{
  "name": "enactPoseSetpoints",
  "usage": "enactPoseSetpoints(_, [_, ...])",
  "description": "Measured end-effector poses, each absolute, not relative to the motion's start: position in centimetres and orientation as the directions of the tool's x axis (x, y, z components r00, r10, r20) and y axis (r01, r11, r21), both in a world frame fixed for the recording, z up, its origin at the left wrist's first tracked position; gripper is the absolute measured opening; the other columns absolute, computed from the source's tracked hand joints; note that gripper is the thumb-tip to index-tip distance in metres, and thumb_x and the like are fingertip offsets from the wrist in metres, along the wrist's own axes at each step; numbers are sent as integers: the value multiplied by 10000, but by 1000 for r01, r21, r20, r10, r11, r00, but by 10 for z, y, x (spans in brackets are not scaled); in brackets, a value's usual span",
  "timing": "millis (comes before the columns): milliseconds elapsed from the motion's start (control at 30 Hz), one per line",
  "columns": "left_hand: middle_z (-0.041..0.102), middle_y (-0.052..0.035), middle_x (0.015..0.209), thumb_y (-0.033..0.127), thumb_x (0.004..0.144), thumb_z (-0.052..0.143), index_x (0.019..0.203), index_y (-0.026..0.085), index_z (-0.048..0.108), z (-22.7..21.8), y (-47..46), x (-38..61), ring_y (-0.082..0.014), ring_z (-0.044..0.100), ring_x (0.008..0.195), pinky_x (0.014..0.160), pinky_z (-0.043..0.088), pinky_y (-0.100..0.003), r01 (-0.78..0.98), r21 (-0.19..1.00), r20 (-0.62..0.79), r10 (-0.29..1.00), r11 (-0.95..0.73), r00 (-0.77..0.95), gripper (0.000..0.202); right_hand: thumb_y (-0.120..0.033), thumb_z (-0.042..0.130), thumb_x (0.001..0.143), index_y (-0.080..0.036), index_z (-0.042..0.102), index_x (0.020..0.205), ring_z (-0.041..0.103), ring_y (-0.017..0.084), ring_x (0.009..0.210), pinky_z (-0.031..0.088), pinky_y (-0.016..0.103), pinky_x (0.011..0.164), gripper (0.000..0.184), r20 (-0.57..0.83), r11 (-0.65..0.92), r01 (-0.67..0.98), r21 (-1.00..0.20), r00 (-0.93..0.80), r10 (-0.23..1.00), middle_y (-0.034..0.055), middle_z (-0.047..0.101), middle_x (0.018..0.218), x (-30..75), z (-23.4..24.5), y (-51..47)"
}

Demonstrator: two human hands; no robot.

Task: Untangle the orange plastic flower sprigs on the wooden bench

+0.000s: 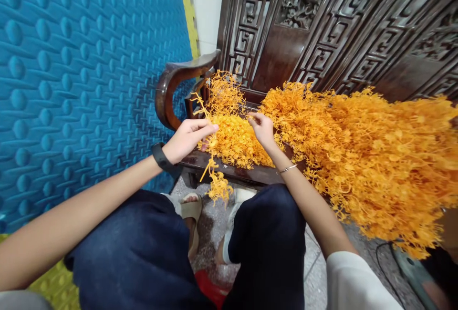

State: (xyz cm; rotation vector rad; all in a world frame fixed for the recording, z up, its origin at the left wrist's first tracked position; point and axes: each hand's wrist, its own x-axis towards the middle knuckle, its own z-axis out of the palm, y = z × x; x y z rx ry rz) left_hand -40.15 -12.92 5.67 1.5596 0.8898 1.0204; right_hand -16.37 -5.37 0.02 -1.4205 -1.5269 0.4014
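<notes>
An orange artificial flower sprig [219,188] is pinched between the thumb and fingers of my left hand [191,139]. Its bare stem sticks up above the hand, and a tuft of blossom hangs below, past the edge of the wooden bench [246,172]. To the right, my right hand [263,129] is closed at the fingertips over a pile of loose orange blossoms [238,143]; whatever is in those fingers is too small to make out. Behind the pile stands a thinner, stringy bunch of orange stems [225,93].
A large heap of orange artificial flowers [386,152] spreads along the right. The bench has a curved armrest [166,90] and a carved dark backrest [279,57]. Blue foam matting [89,86] is at the left. A cable [381,262] lies on the floor at lower right.
</notes>
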Motion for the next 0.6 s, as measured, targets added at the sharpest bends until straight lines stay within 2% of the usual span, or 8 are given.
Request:
enactPoseSetpoints(133, [389, 61, 472, 366, 745, 643, 510, 167, 446, 57, -127, -402, -58, 418, 402, 416, 386, -206, 55, 975, 177, 898, -216, 403, 365, -119, 564, 679, -155, 622, 829, 476, 124, 579, 396, 272, 641, 165, 440, 277, 614, -739, 130, 889, -9, 561, 654, -164, 4, -40])
enactPoseSetpoints(233, [403, 60, 471, 356, 759, 631, 523, 166, 445, 57, -127, -402, -57, 424, 400, 415, 381, -202, 66, 976, 156, 883, -206, 444, 356, -112, 592, 665, -160, 579, 788, 508, 119, 593, 409, 257, 630, 133, 426, 276, 589, -759, 130, 895, -16, 561, 657, -164, 4, -31])
enactPoseSetpoints(300, [410, 59, 472, 351, 765, 624, 532, 164, 453, 58, -128, -403, -58, 432, 400, 416, 384, -202, 74, 977, 142, 872, -198, 468, 345, -122, 599, 677, -159, 583, 738, 526, 127, 614, 417, 262, 640, 74, 410, 264, 629, -731, 97, 907, 1, 582, 669, -167, 3, -27])
enactPoseSetpoints(400, [417, 59, 475, 341, 771, 617, 537, 159, 456, 59, -129, -403, -55, 440, 400, 423, 390, -200, 76, 976, 144, 866, -205, 478, 337, -121, 557, 719, -155, 634, 725, 559, 165, 700, 427, 296, 702, 85, 385, 239, 762, -602, 15, 923, 50, 634, 739, -174, 0, -28])
enactPoseSetpoints(533, [424, 60, 475, 323, 774, 609, 546, 155, 457, 60, -130, -406, -53, 444, 402, 418, 387, -189, 80, 973, 155, 867, -218, 474, 322, -111, 501, 755, -136, 677, 772, 564, 232, 886, 417, 338, 805, 178, 375, 213, 918, -334, -78, 924, 117, 655, 887, -183, -5, -33])
enactPoseSetpoints(600, [430, 59, 475, 318, 776, 602, 548, 152, 459, 60, -131, -408, -52, 443, 400, 413, 385, -184, 90, 971, 154, 869, -220, 471, 316, -114, 482, 774, -126, 684, 815, 564, 238, 914, 417, 335, 816, 207, 359, 194, 942, -275, -86, 929, 127, 655, 916, -182, -10, -35])
